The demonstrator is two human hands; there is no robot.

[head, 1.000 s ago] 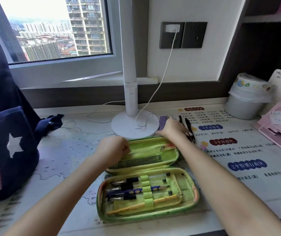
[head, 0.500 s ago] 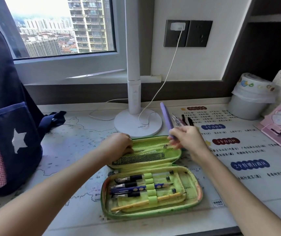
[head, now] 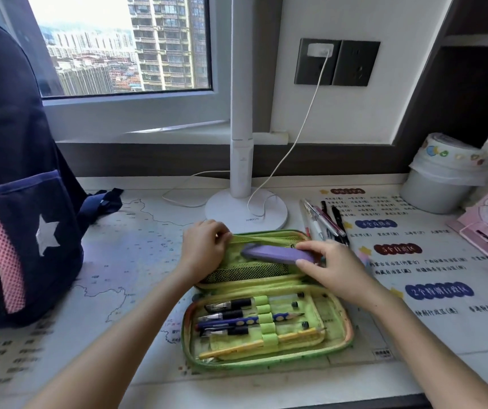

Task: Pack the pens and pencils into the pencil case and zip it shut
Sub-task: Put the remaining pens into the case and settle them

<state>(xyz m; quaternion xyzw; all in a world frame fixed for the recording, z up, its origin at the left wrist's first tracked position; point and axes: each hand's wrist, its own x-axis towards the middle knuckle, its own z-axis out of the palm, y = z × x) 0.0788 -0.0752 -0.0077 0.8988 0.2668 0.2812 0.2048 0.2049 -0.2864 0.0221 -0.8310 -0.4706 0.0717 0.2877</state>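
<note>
Desk mat (head: 431,320) print blurs; right hand (head: 329,268) fingers pinch purple case (head: 278,254).

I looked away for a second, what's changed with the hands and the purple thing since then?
The right hand picked the purple case off the desk, swung it left and laid it over the pencil case's mesh pocket, grip kept. The left hand still holds the lid; strapped pens unchanged.

Navy backpack (head: 15,184) left; white lamp base (head: 247,209) behind; lidded white tub (head: 440,175), perhaps bin, right.
</note>
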